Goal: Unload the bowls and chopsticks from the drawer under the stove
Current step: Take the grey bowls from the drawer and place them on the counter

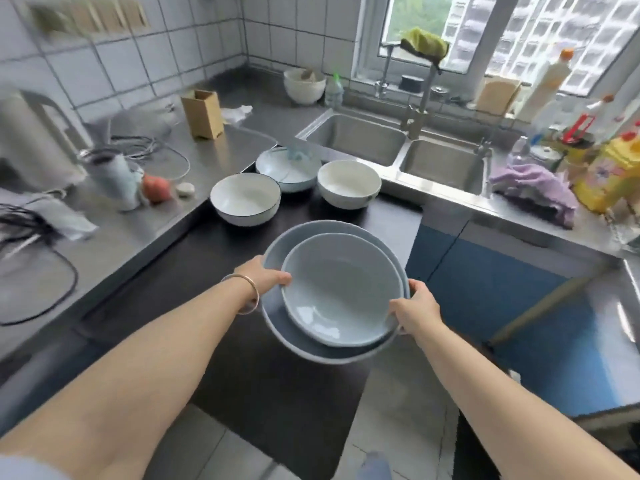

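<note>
Glazed blue bowl (341,292) nested in larger dish (277,244): fragile, slippery; my left hand (266,277) and right hand (414,306) grip opposite rims.

free: dark stovetop (242,341) near side | blocked: 3 bowls (245,199) at far edge

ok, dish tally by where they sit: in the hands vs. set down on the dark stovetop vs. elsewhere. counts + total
Held between left hand and right hand: 2, a small blue bowl nested in a large blue dish
On the dark stovetop: 3, dark-rimmed white bowl, pale blue bowl, cream bowl
Back counter by the sink: 1, white bowl
Total: 6
</note>
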